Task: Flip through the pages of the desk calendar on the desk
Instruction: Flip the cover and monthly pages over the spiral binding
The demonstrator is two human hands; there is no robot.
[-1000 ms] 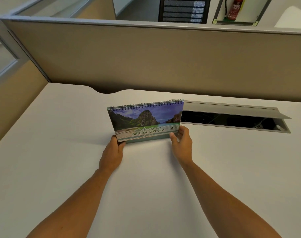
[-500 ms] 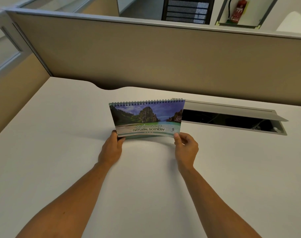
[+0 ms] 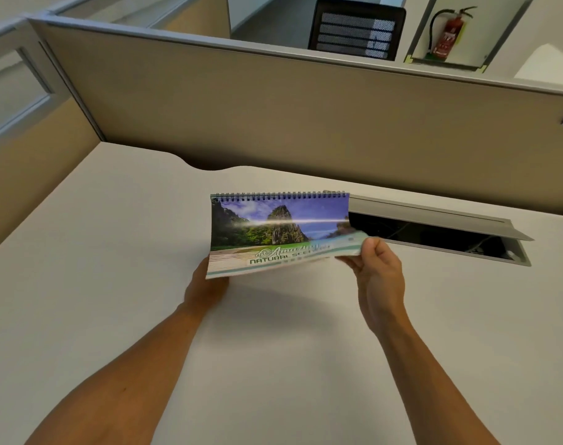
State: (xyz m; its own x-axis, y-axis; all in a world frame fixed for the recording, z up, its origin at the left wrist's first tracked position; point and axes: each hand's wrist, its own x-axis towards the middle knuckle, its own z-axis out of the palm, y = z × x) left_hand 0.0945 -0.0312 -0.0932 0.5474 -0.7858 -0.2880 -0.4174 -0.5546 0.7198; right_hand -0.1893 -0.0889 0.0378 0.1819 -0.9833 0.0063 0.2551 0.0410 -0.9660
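A spiral-bound desk calendar (image 3: 273,232) with a scenery cover reading "Natural Scenery" stands on the white desk (image 3: 113,284), its wire binding along the top. The cover page is lifted and curved away from the base. My right hand (image 3: 374,268) pinches that page's lower right corner between thumb and fingers. Partly hidden behind the lifted cover, my left hand (image 3: 206,289) sits under the lower left corner; its grip cannot be seen.
An open cable hatch (image 3: 434,239) with a raised grey lid lies in the desk just right of the calendar. Beige partition walls (image 3: 273,123) close off the back and left. A black chair and a fire extinguisher stand beyond the partition.
My right hand has pinched the cover's lower right corner and lifted it up and towards me, bending the page. The cover now hides most of my left hand.
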